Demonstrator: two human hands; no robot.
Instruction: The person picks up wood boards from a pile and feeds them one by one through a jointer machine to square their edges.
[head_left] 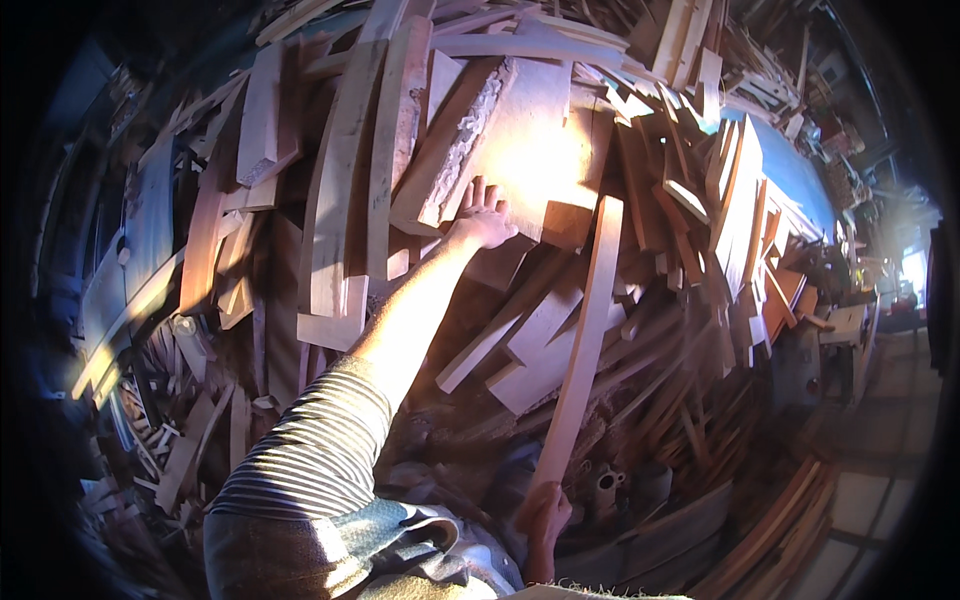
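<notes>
My left hand reaches forward into the pile, its fingers spread over the lower end of a wide pale board. Right beside it lies a thick plank with rough bark along one edge. Low in the view, my right hand is closed round the near end of a long, narrow wooden batten. The batten slants up and away, its far end beside the square end of a brown wood block. Strong sunlight washes out part of the wide board.
Stacked boards and offcuts surround both hands, with long planks jutting toward me on the left. Shorter pale offcuts lie below my left hand. More timber lies at the lower right, by a tiled floor.
</notes>
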